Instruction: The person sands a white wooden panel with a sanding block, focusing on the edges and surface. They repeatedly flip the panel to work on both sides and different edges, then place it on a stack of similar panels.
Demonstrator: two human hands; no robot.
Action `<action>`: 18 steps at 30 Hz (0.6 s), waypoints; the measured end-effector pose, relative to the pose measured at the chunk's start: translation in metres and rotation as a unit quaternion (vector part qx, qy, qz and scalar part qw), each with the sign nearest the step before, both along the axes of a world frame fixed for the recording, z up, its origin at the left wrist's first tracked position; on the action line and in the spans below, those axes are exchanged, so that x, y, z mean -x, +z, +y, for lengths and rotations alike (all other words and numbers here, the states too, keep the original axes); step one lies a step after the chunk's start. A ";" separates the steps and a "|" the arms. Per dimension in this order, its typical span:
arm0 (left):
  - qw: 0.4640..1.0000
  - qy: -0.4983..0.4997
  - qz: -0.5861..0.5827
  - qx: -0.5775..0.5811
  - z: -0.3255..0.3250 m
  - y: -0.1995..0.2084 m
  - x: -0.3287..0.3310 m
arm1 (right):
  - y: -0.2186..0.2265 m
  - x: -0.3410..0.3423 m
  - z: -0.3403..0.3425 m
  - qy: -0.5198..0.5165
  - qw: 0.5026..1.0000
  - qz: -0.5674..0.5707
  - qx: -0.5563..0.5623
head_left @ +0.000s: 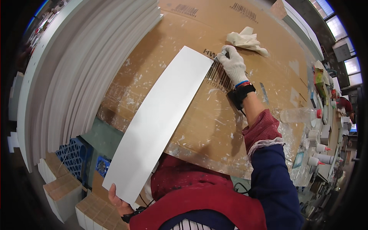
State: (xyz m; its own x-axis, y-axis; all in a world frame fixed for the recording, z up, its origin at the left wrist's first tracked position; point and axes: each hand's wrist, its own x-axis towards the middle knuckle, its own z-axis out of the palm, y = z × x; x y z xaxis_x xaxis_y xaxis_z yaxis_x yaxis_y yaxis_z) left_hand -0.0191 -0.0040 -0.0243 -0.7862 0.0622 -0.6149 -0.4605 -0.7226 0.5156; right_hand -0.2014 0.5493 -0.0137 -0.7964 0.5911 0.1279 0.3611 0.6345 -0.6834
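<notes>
A long white board (157,119) lies slantwise over the cardboard-covered table (214,134), its near end reaching past the table edge toward me. My left hand (119,200), bare, grips that near end, thumb on the top face and the other fingers out of sight beneath. At the board's far right corner is my right hand (232,64), in a white knit glove. Its thumb and fingers pinch a small greyish thing (218,57) against the edge there; the kind is too small to tell. A crumpled off-white glove (247,40) lies just beyond the right hand.
Tall white boards (92,69) stand stacked along the left. Blue plastic crates (74,155) and white blocks with brown tops (63,188) sit below left. A clear bottle with a red cap (301,115), and white squeeze bottles (322,158), line the right side. More panels (301,28) lean far right.
</notes>
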 end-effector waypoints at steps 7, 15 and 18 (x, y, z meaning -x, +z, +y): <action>1.000 -0.003 -0.002 -0.005 0.000 0.000 0.000 | 0.009 0.003 -0.002 0.022 0.999 -0.016 -0.039; 1.000 -0.010 0.016 0.009 0.000 0.000 -0.001 | 0.000 -0.001 0.000 0.016 0.995 -0.018 -0.095; 0.999 0.019 0.002 0.029 0.003 0.002 -0.001 | 0.007 -0.006 -0.009 0.045 0.998 -0.001 -0.038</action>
